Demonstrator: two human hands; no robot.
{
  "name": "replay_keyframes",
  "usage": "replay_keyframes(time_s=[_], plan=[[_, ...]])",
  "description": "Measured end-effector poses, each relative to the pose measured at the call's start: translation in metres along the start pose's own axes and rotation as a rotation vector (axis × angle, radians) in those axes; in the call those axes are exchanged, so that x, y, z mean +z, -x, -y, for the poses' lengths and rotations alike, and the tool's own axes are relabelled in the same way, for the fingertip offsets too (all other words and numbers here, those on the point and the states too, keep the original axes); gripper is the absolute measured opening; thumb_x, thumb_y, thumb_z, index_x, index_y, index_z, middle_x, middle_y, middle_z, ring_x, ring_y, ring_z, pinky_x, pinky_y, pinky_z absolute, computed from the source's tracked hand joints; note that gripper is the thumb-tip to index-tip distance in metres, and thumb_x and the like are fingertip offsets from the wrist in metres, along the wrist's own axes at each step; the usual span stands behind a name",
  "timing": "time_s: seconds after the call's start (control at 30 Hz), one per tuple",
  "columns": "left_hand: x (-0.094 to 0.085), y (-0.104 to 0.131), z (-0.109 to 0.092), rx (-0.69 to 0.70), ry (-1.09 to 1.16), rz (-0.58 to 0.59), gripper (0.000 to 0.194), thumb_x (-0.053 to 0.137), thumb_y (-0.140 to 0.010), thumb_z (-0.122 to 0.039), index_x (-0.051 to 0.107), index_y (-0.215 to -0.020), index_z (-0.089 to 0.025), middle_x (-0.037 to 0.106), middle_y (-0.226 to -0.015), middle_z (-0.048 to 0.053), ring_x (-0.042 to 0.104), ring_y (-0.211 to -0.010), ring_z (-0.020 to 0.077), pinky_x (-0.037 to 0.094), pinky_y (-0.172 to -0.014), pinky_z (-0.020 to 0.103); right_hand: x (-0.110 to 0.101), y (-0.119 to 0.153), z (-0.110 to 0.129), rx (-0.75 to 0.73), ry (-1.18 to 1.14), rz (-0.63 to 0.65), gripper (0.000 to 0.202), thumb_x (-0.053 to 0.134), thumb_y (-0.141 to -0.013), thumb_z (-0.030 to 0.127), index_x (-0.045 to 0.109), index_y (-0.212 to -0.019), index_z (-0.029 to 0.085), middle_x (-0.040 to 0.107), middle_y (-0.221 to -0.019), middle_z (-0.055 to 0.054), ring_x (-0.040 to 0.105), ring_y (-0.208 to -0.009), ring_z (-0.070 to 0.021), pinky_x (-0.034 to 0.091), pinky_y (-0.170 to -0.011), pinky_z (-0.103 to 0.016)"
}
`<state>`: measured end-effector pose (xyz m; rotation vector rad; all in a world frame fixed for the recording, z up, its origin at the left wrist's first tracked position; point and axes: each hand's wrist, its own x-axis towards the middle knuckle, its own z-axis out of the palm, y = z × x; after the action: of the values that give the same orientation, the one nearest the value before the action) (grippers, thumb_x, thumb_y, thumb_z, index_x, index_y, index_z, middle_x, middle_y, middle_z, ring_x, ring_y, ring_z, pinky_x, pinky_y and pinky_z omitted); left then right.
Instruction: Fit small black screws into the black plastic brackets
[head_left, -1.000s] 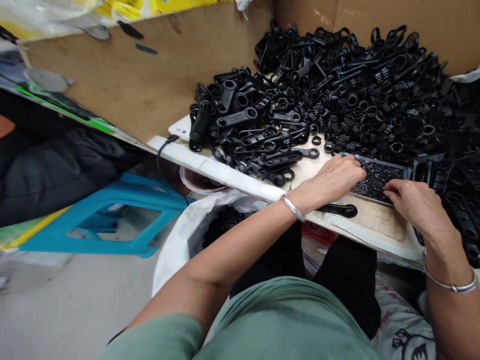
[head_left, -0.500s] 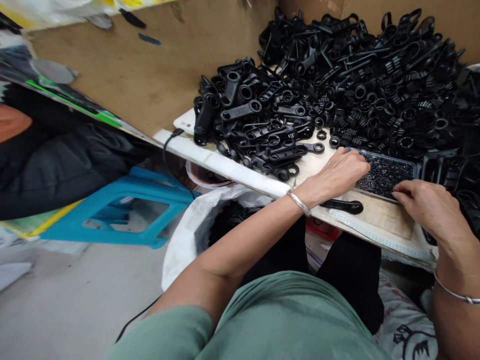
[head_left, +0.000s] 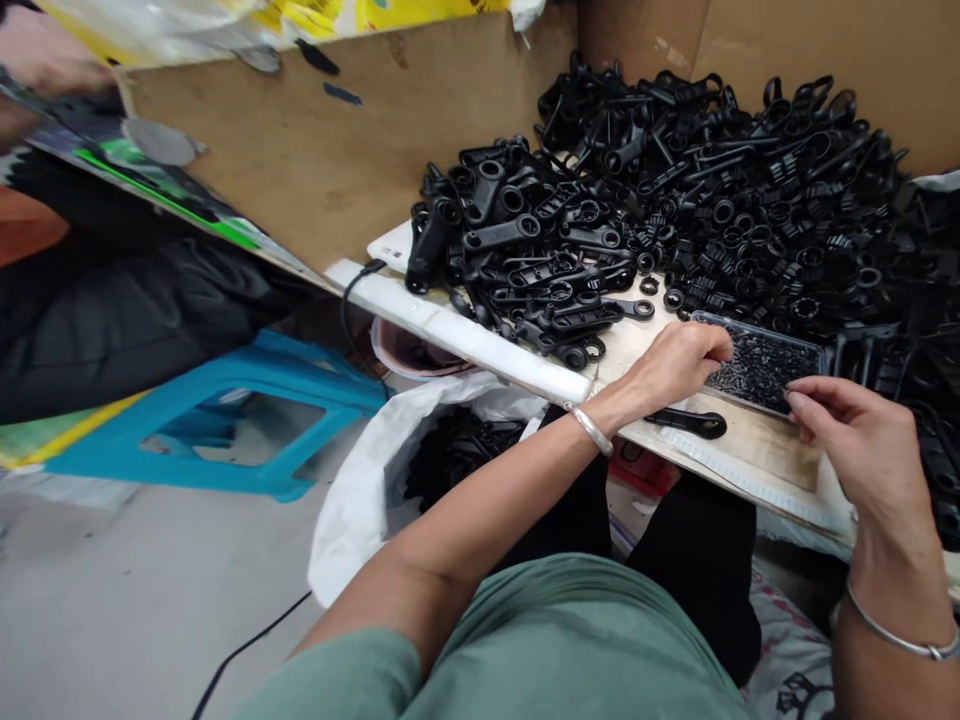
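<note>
A shallow clear tray [head_left: 780, 362] full of tiny black pieces lies near the table's front edge. Over its left end is my left hand [head_left: 686, 358], fingers curled and pressed together; whatever they may hold is hidden. My right hand [head_left: 862, 425] is at the tray's front right corner, thumb and forefinger pinched on something too small to make out. One long black part with a ring end [head_left: 694, 423] lies in front of the tray, close to my left wrist. Behind the tray rises a big heap of black plastic parts [head_left: 735, 200].
Cardboard walls [head_left: 300, 150] border the table on the left and back. Below the white table edge [head_left: 457, 330] are a white sack [head_left: 345, 520] of black parts and a pinkish bucket [head_left: 390, 350]. A blue stool [head_left: 217, 440] stands left, near a person's dark clothing [head_left: 135, 320].
The view has shifted slightly. My left hand has curled more tightly and lifted a little from the tray's left end. My right hand stays by the tray corner, turned slightly more upright.
</note>
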<state>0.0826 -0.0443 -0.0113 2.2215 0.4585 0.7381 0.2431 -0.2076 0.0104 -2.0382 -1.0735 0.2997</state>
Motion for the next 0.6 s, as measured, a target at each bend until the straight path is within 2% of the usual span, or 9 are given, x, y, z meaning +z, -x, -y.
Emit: replay_keyframes(time_s=[0.17,0.3,0.43,0.6], plan=[[0.002,0.02,-0.015,-0.073,0.31,-0.077,0.012,0.064,-0.078,-0.002,0.068,-0.08,-0.014,0.07,-0.08,-0.001,0.063,-0.075,0.0109,0.049,-0.075,0.024,0.019,0.022,0.015,0.072,-0.447,-0.043,0.024,0.084,-0.068,0.033,0.075,-0.086,0.021,0.07,-0.072,-0.002,0.061,-0.059,-0.0128,0.05,-0.054,-0.025],[0.006,0.036,-0.027,-0.097,0.48,-0.113,0.008,0.067,-0.078,-0.006,0.068,-0.08,-0.014,0.071,-0.081,0.0,0.064,-0.077,0.0105,0.05,-0.076,0.023,0.038,0.037,0.024,0.124,-0.711,-0.001,0.021,0.085,-0.065,0.031,0.074,-0.079,0.02,0.068,-0.068,-0.001,0.059,-0.055,-0.011,0.049,-0.048,-0.023],[0.006,0.046,-0.037,-0.118,0.516,-0.132,0.008,0.067,-0.079,-0.008,0.069,-0.08,-0.015,0.071,-0.082,0.0,0.064,-0.078,0.0109,0.051,-0.076,0.023,0.048,0.045,0.027,0.136,-0.858,0.072,0.019,0.085,-0.068,0.031,0.073,-0.081,0.022,0.065,-0.065,0.001,0.057,-0.054,-0.0091,0.047,-0.047,-0.02],[0.005,0.051,-0.042,-0.117,0.524,-0.126,0.009,0.067,-0.078,-0.006,0.068,-0.079,-0.015,0.071,-0.08,-0.001,0.065,-0.077,0.0107,0.052,-0.076,0.022,0.049,0.051,0.026,0.119,-0.875,0.065,0.021,0.085,-0.069,0.034,0.072,-0.082,0.023,0.063,-0.064,0.002,0.056,-0.055,-0.0092,0.047,-0.046,-0.02]])
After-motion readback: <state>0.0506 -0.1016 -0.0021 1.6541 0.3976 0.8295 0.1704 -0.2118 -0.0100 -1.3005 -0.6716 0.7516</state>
